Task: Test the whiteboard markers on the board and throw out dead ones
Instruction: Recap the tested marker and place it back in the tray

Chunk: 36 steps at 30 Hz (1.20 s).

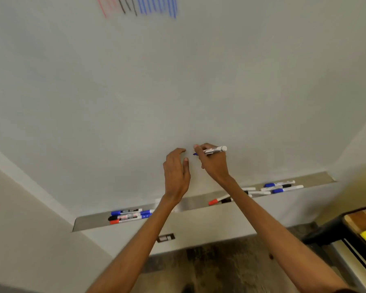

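**R hand on blue marker, L hand loose beside it**

Both arms reach up and fwd, forearms converging on the lower middle of the whiteboard. R hand: wrist cocked, fingers and thumb curled round a marker, gripped near the front end. Barrel lies roughly horizontal. Blue tip pokes out left of the fingertips, white rear end sticks out to the right. Can't tell if the tip touches the board.

L hand: fingers loosely bent, thumb apart, nothing visible in it. Its fingertips are just left of the blue tip, small gap btwn.

Below both wrists is the tray, partly hidden by the forearms. Left batch of markers lies below-left of the L hand, blue/black/red caps. Red-capped marker sits just under the R forearm. Right batch of markers lies further right, mostly blue caps.

Far above the fingers, at the board's top edge: red strokes, black strokes, blue strokes. Table corner is low right, well apart.
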Each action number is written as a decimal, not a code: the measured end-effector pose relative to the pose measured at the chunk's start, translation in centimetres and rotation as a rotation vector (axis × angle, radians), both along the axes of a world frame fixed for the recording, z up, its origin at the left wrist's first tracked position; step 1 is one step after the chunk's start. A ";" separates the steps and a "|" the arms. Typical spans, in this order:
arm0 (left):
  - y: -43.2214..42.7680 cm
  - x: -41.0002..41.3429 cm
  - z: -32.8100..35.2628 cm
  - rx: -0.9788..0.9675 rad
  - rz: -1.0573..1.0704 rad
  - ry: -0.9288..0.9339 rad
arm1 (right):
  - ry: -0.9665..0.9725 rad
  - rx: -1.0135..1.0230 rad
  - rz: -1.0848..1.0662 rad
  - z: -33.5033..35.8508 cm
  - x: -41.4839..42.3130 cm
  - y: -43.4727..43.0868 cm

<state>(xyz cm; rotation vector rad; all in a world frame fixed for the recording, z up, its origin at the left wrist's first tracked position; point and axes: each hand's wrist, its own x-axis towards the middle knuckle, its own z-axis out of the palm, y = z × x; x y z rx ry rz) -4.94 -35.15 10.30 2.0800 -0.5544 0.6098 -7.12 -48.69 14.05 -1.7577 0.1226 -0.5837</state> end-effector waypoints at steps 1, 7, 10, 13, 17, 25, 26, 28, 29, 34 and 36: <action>0.2 0.4 1.2 0.007 0.033 -0.051 | -0.029 -0.008 0.006 1.3 0.2 0.1; 1.5 2.9 9.3 0.015 0.286 -0.322 | -0.216 0.006 0.021 9.2 1.4 0.3; 2.8 4.8 14.7 -0.026 0.335 -0.402 | -0.316 0.009 0.001 13.6 2.2 0.2; 4.5 6.5 20.4 -0.080 0.346 -0.489 | -0.428 0.013 -0.002 18.0 2.9 -0.1; 6.5 7.7 28.0 -0.170 0.352 -0.607 | -0.597 0.001 0.004 24.0 3.8 -0.7; 9.6 10.6 40.8 -0.109 0.392 -0.800 | -0.867 0.026 0.020 35.0 5.1 -1.0; 9.9 11.0 41.8 -0.089 0.413 -0.809 | -0.892 0.015 0.031 36.0 5.4 -0.9; 10.4 11.8 43.4 -0.051 0.462 -0.818 | -0.939 -0.022 0.054 38.0 5.9 -0.8; 10.6 12.2 44.0 -0.031 0.483 -0.815 | -0.960 -0.042 0.061 38.9 6.2 -0.7; 11.1 13.9 44.4 0.017 0.545 -0.767 | -1.047 -0.085 0.075 42.4 8.3 -0.8; 10.8 14.2 43.8 0.029 0.584 -0.776 | -1.060 -0.068 0.085 43.1 9.3 -1.1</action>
